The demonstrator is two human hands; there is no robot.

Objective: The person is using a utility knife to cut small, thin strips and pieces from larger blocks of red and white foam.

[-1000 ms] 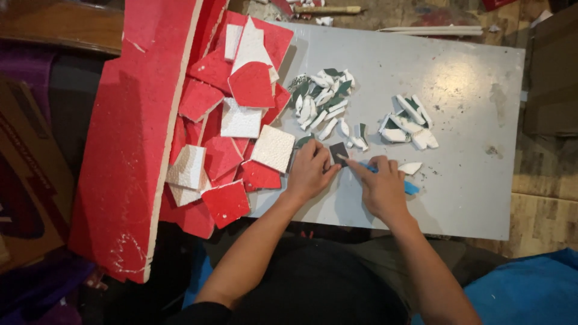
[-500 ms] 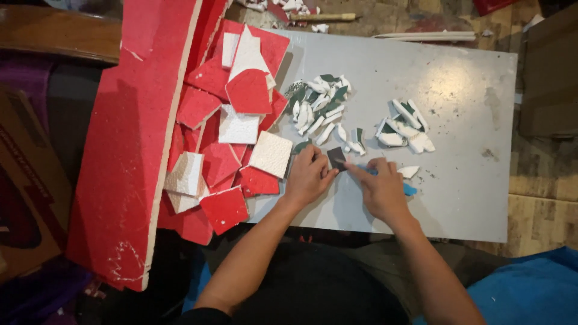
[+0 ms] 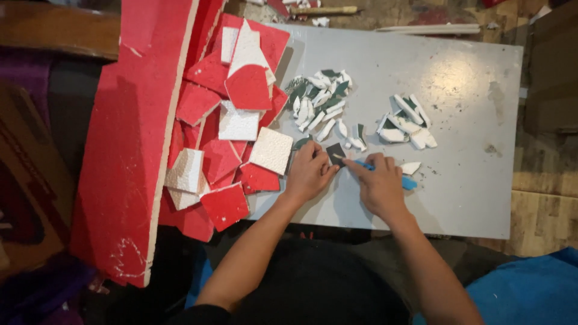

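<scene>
My left hand (image 3: 309, 172) presses on a small dark green tile piece (image 3: 335, 151) lying on the grey board (image 3: 469, 108). My right hand (image 3: 380, 185) grips a blue-handled cutting tool (image 3: 407, 180), its tip resting against that piece. Just beyond my hands lies a heap of green and white tile chips (image 3: 319, 105), with a smaller heap (image 3: 406, 123) to its right. A single white chip (image 3: 410, 167) sits beside the tool's handle.
A pile of broken red and white tile pieces (image 3: 232, 138) covers the board's left end. A large red slab (image 3: 135, 138) leans alongside it. A thin stick (image 3: 428, 28) and a wooden-handled tool (image 3: 325, 10) lie beyond the far edge. Blue fabric (image 3: 530, 289) shows lower right.
Both hands stay on the small green piece; the tool's tip has shifted only slightly against it.
</scene>
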